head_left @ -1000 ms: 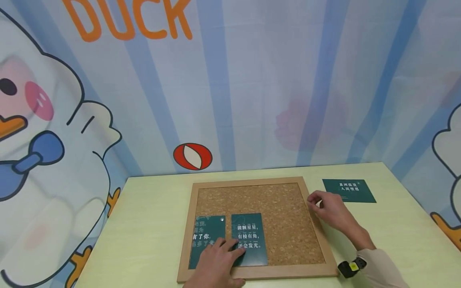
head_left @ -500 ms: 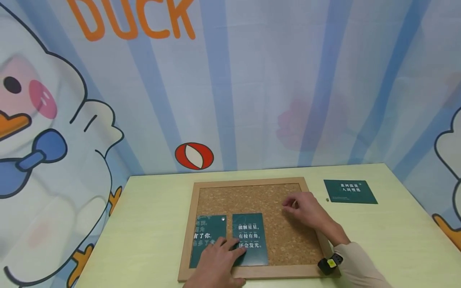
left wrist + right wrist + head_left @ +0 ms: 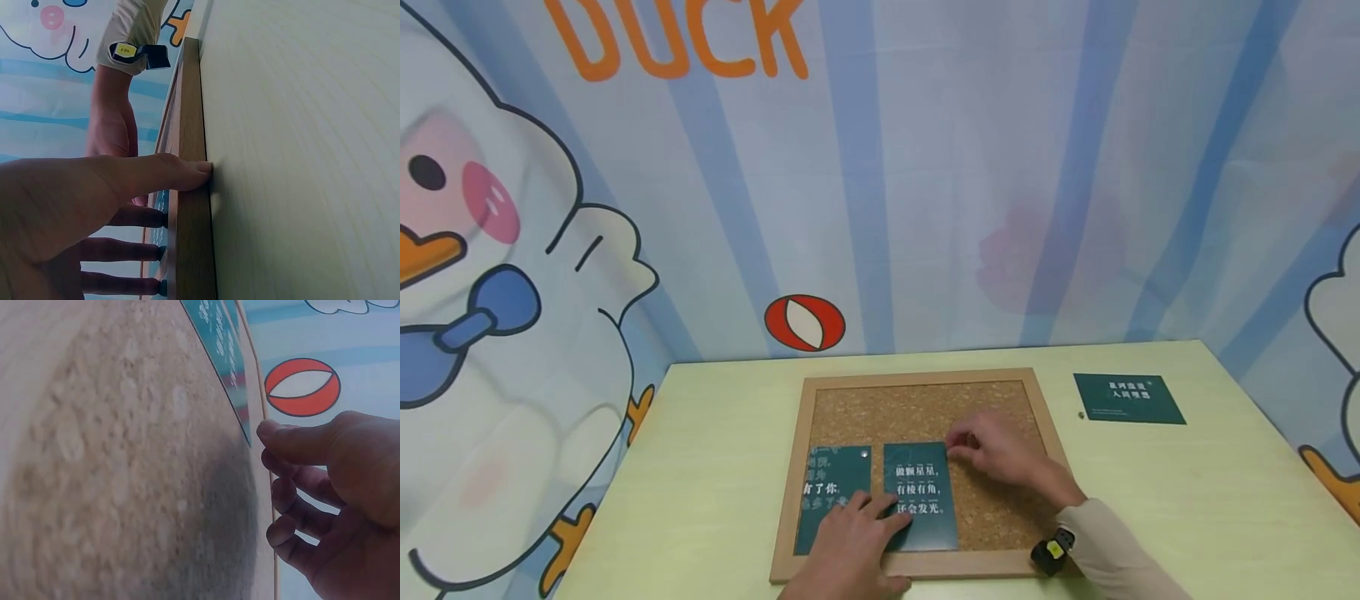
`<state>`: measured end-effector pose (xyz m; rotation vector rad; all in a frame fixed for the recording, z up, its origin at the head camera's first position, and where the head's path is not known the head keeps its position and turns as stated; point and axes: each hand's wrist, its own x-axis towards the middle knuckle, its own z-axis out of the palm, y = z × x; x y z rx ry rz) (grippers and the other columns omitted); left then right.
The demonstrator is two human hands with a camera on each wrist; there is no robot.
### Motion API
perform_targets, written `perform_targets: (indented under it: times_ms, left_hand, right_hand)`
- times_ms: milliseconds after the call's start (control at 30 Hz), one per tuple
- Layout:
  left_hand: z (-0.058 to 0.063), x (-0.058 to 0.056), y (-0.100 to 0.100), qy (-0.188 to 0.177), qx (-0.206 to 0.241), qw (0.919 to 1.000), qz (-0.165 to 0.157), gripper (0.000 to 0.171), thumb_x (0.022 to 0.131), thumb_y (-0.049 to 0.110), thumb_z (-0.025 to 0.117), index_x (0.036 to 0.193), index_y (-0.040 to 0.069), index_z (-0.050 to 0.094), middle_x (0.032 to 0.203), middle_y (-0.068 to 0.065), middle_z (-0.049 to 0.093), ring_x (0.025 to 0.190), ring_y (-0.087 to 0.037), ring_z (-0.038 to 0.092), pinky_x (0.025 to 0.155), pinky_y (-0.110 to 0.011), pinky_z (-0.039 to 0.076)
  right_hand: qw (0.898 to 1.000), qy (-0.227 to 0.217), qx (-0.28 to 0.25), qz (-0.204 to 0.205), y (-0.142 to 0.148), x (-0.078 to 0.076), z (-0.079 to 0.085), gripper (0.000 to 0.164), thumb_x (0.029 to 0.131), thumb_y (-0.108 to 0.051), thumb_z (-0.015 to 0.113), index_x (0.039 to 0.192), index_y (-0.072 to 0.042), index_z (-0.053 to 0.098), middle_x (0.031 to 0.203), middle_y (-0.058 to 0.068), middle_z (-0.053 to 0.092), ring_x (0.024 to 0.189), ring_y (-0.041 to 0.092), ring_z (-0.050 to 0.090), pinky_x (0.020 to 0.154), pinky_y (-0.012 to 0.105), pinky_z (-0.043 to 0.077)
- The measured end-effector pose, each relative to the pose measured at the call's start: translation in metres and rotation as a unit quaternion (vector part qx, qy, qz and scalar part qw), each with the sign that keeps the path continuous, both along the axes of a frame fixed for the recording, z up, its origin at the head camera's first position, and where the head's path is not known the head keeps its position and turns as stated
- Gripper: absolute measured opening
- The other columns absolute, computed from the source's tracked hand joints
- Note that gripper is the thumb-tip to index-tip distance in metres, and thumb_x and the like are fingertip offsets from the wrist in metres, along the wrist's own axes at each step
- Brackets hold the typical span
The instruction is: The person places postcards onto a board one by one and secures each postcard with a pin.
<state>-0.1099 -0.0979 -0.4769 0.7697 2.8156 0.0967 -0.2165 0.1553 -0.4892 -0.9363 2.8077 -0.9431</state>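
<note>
A wood-framed cork board [image 3: 917, 381] lies on the table with two dark green cards with white lettering on it. The left card [image 3: 831, 525] has a small silvery thumbtack [image 3: 864, 454] at its top right corner. My left hand [image 3: 853, 546] rests spread across the lower parts of both cards, and its thumb [image 3: 190, 176] lies against the front of the frame. Beside the top right corner of the right card [image 3: 921, 458], my right hand [image 3: 996, 448] pinches thumb and forefinger together. Whatever is between these fingertips is hidden in the head and right wrist views.
To the right of the board lies a third green card [image 3: 1131, 408]. A tiny dark tack-like thing [image 3: 1081, 415] sits at its left edge. Behind the pale yellow table [image 3: 715, 450] stands a printed duck backdrop [image 3: 925, 208].
My right hand has moved left from the board's right edge, over the cork, to the right card's top corner. The tiny thing near the third card has come into view. My left hand stays put.
</note>
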Motion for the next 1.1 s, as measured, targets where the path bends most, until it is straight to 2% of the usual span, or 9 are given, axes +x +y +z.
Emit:
perform_targets:
  times_ms: [267,467,667,867,1100]
  left_hand:
    - [-0.001,0.0,0.001,-0.002,0.004,1.0,0.006,0.071,0.077,0.064,0.083,0.138,0.031,0.069,0.145,0.0,0.059,0.123,-0.027,0.057,0.094,-0.053,0.055]
    - [0.0,0.001,0.001,-0.005,0.008,0.9999,0.01,0.071,0.076,0.063,0.084,0.137,0.031,0.069,0.144,0.0,0.059,0.123,-0.027,0.057,0.095,-0.053,0.054]
    - [-0.001,0.001,0.001,0.006,0.005,0.9999,0.009,0.071,0.076,0.064,0.084,0.137,0.03,0.069,0.144,0.0,0.06,0.122,-0.027,0.058,0.094,-0.052,0.055]
    - [-0.001,0.002,0.0,0.013,0.006,0.9999,0.006,0.07,0.076,0.064,0.085,0.136,0.03,0.07,0.142,0.001,0.061,0.121,-0.026,0.058,0.092,-0.052,0.055]
    - [-0.001,0.002,0.001,0.011,0.005,0.9999,0.008,0.069,0.076,0.064,0.084,0.135,0.031,0.07,0.142,0.001,0.061,0.121,-0.026,0.058,0.092,-0.052,0.056]
  right_hand:
    - [1.0,-0.012,0.006,0.017,-0.008,-0.005,-0.005,0.009,0.095,-0.004,0.073,0.093,-0.012,0.078,0.082,-0.009,0.066,0.074,0.006,0.056,0.068,0.028,0.05]
    - [0.999,-0.044,0.001,0.012,-0.01,-0.01,-0.005,0.012,0.096,-0.001,0.072,0.091,-0.012,0.075,0.081,-0.009,0.063,0.073,0.009,0.055,0.066,0.027,0.049]
    - [0.997,-0.069,-0.01,0.04,-0.007,-0.016,0.0,0.014,0.097,-0.001,0.07,0.089,-0.011,0.073,0.08,-0.007,0.062,0.072,0.01,0.055,0.063,0.027,0.047]
    - [0.989,-0.137,0.002,0.049,-0.007,-0.027,0.009,0.011,0.099,-0.004,0.069,0.091,-0.01,0.074,0.08,-0.004,0.061,0.075,0.012,0.053,0.066,0.028,0.044]
    - [0.974,-0.22,0.03,0.042,-0.01,-0.042,0.016,0.014,0.099,-0.003,0.067,0.089,-0.009,0.075,0.077,-0.003,0.058,0.071,0.014,0.052,0.062,0.028,0.041]
